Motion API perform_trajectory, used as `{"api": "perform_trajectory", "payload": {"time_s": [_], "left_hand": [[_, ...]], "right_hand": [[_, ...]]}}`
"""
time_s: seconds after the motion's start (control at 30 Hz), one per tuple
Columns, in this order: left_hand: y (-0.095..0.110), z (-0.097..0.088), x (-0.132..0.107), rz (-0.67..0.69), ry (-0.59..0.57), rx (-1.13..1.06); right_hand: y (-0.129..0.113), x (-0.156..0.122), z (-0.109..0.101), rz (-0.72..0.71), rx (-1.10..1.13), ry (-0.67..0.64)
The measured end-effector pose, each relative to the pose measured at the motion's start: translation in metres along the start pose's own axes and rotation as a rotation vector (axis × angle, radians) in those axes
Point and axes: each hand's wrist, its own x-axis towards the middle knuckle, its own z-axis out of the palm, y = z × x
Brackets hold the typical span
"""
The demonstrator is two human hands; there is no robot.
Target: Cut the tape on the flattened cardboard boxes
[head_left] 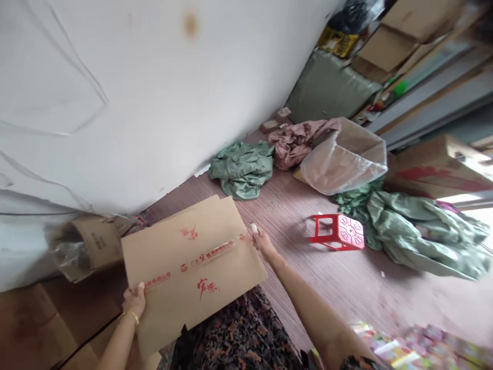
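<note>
A flattish brown cardboard box (165, 257) with red printed characters lies before me, above my dark patterned clothing. Clear tape with red print (215, 253) runs along its middle seam. My left hand (134, 299), with a yellow bracelet at the wrist, is closed over the box's left edge, thumb on top. At the opposite edge, my right hand (262, 241) grips the cardboard by the end of the tape. Something small and white (254, 227) shows at its fingers; I cannot tell what it is. The undersides of both grips are hidden.
A red plastic stool (350, 232) lies tipped on the floor to the right. Green sacking (242, 167), a clear-lined bag (342, 159) and more sacks (427, 236) lie beyond. Colourful packets (419, 347) are at lower right, an open carton (96, 241) at left by the white wall.
</note>
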Motion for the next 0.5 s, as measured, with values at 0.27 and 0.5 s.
{"api": "perform_trajectory", "payload": {"time_s": [0.27, 0.5], "left_hand": [[0.059, -0.03, -0.036, 0.434, 0.179, 0.392], [0.205, 0.0, -0.077, 1.032, 0.004, 0.686]], "right_hand": [[-0.007, -0.05, -0.002, -0.005, -0.005, -0.034], [-0.003, -0.03, -0.012, -0.009, -0.291, 0.1]]}}
